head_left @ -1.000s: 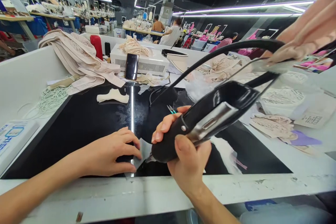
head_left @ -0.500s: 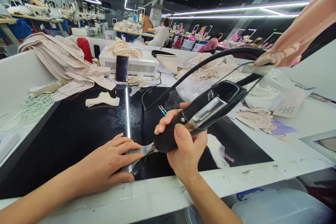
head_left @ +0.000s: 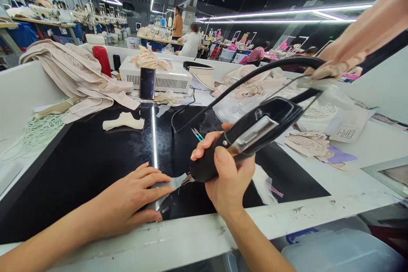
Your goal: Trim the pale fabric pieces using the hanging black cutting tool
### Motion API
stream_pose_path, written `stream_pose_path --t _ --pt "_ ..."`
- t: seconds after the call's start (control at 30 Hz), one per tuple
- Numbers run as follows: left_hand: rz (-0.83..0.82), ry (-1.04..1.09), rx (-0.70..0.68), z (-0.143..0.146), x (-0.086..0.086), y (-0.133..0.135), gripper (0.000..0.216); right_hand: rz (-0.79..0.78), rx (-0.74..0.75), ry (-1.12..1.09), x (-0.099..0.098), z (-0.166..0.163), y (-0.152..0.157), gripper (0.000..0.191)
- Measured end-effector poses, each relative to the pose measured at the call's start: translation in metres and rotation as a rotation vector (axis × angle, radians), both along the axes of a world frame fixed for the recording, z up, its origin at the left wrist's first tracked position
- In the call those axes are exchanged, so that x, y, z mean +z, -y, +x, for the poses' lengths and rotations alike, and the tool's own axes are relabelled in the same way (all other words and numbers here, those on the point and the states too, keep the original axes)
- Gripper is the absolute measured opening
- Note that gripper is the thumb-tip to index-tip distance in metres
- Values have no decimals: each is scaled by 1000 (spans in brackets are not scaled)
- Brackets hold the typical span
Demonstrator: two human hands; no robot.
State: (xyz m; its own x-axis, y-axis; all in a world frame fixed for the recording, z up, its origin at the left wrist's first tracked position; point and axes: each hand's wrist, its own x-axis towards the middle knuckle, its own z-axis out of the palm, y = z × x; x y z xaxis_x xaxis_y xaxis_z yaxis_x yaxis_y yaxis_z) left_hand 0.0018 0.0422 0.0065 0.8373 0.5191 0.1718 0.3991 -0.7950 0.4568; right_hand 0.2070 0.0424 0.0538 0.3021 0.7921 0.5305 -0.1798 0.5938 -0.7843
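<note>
My left hand (head_left: 137,197) lies palm down near the front edge of the black mat (head_left: 79,165), fingers stretched out over a thin greyish see-through strip (head_left: 174,183). My right hand (head_left: 228,178) is wrapped round a black corded hand tool (head_left: 251,131) with a long metal lever along its side. The tool slants, and its narrow metal tip (head_left: 188,178) points left at the strip's end, just beside my left fingertips. Whether tip and strip touch, I cannot tell. A thick black cable (head_left: 248,77) arches from the tool's back end.
Pale fabric bands (head_left: 360,38) hang from the upper right, tied to the cable. Small snips (head_left: 197,134), a cream cloth scrap (head_left: 123,121) and a white scrap (head_left: 264,185) lie on the mat. Behind stand a phone (head_left: 147,83) and a vented white box (head_left: 174,80). Co-workers are farther back.
My right hand and the tool have shifted slightly right and up, so the tip has drawn back a little from my left fingers. The left hand stays almost still.
</note>
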Motion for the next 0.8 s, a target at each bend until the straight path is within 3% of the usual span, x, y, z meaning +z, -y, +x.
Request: stream_pose_path --t 0.13,0.47,0.67,0.8 --pt "1 -4 -3 -1 -2 0 52 10 -62 -4 -2 8 -3 29" --pt "-24 8 -9 -2 0 -1 47 9 -32 12 -6 7 -5 28" --pt "60 130 282 -3 -14 -6 31 30 -36 22 -2 11 -6 28" --pt "82 136 353 -1 -19 -9 22 40 -97 158 1 17 -7 27"
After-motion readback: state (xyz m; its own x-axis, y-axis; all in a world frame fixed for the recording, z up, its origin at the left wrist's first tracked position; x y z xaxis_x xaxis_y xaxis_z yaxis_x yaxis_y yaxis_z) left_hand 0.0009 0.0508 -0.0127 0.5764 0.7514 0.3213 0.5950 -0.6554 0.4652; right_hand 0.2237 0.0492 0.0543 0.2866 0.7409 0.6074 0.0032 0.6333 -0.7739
